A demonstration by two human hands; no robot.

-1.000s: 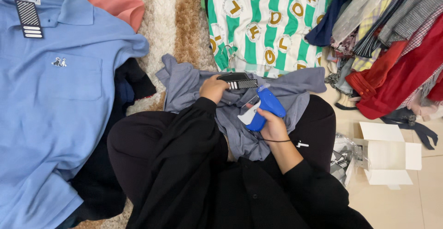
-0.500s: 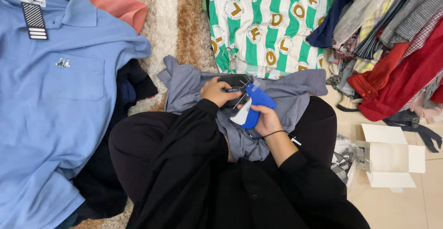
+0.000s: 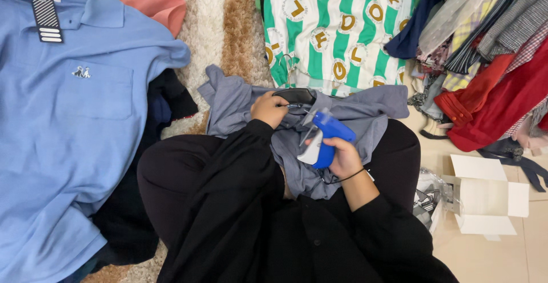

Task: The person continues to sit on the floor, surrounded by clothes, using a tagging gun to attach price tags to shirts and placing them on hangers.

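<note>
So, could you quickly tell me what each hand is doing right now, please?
Left hand: closed on the black hanger at the grey garment.
Right hand: closed around the blue tagging gun.

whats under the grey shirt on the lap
The grey shirt lies over black-clad legs; its far edge rests on the shag rug. A dark hanger pokes out beside the left hand. The rest underneath is covered.
</note>
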